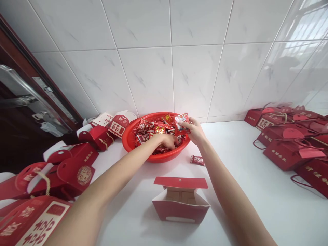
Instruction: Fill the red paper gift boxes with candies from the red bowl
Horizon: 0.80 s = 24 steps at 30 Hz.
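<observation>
Reaching into the red basket (pixel 129 138) at the far bench, the left hand (pixel 169 140) was closed among wrapped candies (pixel 153 129), while a packet (pixel 181 119) was pinched by the right hand (pixel 195 130). The open box (pixel 180 200), nearer, was judged unfilled.

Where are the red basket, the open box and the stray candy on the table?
Red basket (pixel 130 143), head view, left rim.
Open box (pixel 180 208), head view, front wall.
Stray candy (pixel 197 160), head view, wrapper's middle.
</observation>
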Each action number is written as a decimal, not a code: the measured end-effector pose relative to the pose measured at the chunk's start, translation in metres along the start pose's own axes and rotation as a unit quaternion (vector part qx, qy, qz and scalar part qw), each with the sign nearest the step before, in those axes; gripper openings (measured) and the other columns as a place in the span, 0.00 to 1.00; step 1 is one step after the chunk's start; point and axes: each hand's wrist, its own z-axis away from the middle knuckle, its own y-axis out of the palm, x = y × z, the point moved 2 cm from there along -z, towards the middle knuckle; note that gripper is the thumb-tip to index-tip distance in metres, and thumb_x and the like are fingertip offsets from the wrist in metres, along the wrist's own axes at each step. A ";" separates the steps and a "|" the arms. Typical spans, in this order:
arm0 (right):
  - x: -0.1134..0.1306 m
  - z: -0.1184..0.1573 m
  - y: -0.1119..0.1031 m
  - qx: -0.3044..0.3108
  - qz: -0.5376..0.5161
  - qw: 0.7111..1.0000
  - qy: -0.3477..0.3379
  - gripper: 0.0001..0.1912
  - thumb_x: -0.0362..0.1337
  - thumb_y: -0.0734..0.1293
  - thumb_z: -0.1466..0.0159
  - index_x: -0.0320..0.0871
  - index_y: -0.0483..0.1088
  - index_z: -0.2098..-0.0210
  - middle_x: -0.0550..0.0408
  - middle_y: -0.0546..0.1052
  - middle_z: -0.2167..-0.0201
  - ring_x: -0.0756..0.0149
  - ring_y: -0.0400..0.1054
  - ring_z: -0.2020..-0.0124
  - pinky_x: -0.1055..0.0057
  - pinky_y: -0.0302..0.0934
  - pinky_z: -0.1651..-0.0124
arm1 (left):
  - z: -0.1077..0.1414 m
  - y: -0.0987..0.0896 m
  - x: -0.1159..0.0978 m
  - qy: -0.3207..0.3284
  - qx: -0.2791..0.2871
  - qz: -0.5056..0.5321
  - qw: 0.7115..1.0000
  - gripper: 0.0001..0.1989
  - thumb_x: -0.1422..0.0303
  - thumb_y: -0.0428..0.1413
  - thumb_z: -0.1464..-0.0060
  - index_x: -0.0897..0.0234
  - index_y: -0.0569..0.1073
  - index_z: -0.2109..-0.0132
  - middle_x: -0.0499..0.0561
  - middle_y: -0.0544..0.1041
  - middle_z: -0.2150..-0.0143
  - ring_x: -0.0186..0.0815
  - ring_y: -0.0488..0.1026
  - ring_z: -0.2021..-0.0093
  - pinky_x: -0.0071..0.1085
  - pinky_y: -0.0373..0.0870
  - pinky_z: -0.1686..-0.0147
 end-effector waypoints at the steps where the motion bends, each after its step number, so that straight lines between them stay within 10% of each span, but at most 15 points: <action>1: 0.000 0.000 0.000 -0.001 0.001 1.000 0.000 0.19 0.36 0.81 0.58 0.43 0.73 0.69 0.58 0.79 0.74 0.66 0.74 0.73 0.69 0.71 0.69 | 0.000 0.000 0.000 0.000 0.004 -0.008 1.000 0.04 0.73 0.57 0.66 0.60 0.73 0.76 0.47 0.75 0.77 0.41 0.71 0.71 0.33 0.64 0.67; 17: -0.001 0.000 0.001 -0.053 -0.029 0.998 -0.003 0.18 0.35 0.80 0.59 0.44 0.72 0.71 0.59 0.80 0.75 0.66 0.74 0.73 0.70 0.71 0.67 | 0.015 -0.036 0.045 0.033 -0.189 0.241 0.951 0.09 0.66 0.60 0.63 0.63 0.73 0.70 0.45 0.76 0.71 0.35 0.72 0.68 0.30 0.65 0.67; 24: -0.003 -0.001 -0.001 -0.057 -0.023 0.998 -0.008 0.18 0.35 0.80 0.57 0.44 0.72 0.70 0.57 0.80 0.73 0.64 0.75 0.73 0.67 0.71 0.66 | 0.019 -0.022 0.020 0.001 -0.061 0.093 0.994 0.19 0.65 0.66 0.64 0.62 0.77 0.60 0.47 0.78 0.67 0.39 0.75 0.64 0.30 0.67 0.65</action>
